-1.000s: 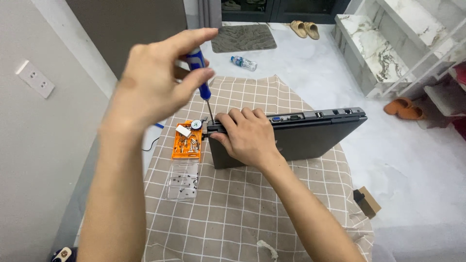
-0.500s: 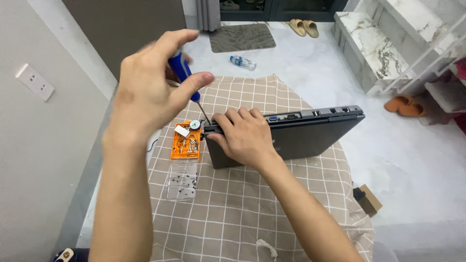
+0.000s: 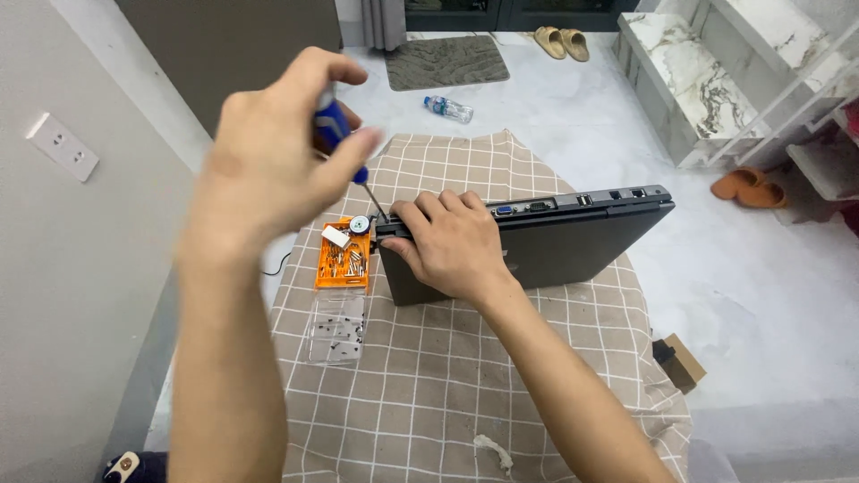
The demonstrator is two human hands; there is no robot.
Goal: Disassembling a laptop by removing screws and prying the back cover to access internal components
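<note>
1. The left hand (image 3: 268,156) is in the upper left of the frame. Its grip is pinching the blue handle of a screwdriver (image 3: 344,148), with the thin tip down at the corner of the laptop (image 3: 537,246).
2. The right hand (image 3: 447,246) is in the middle of the frame. Its grip is pressed down over the left end of the laptop, which stands up on its edge on the bench (image 3: 429,385).
3. The tip could slip out of the screw if the tool leans too far. Then it could poke the fingers (image 3: 420,207) that sit just beside it.
4. The laptop could tip over if the right hand lets go, because it stands on a thin edge.
5. A tiny screw could drop and hide in the checked cloth (image 3: 465,170).
6. An orange tray of bits (image 3: 344,259) sits just left of the laptop, and a clear lid (image 3: 337,329) lies below it. An elbow could bump them.
7. Far off on the floor are a water bottle (image 3: 447,109), a grey mat (image 3: 446,61) and slippers (image 3: 562,41). They do not stand in the way.
</note>
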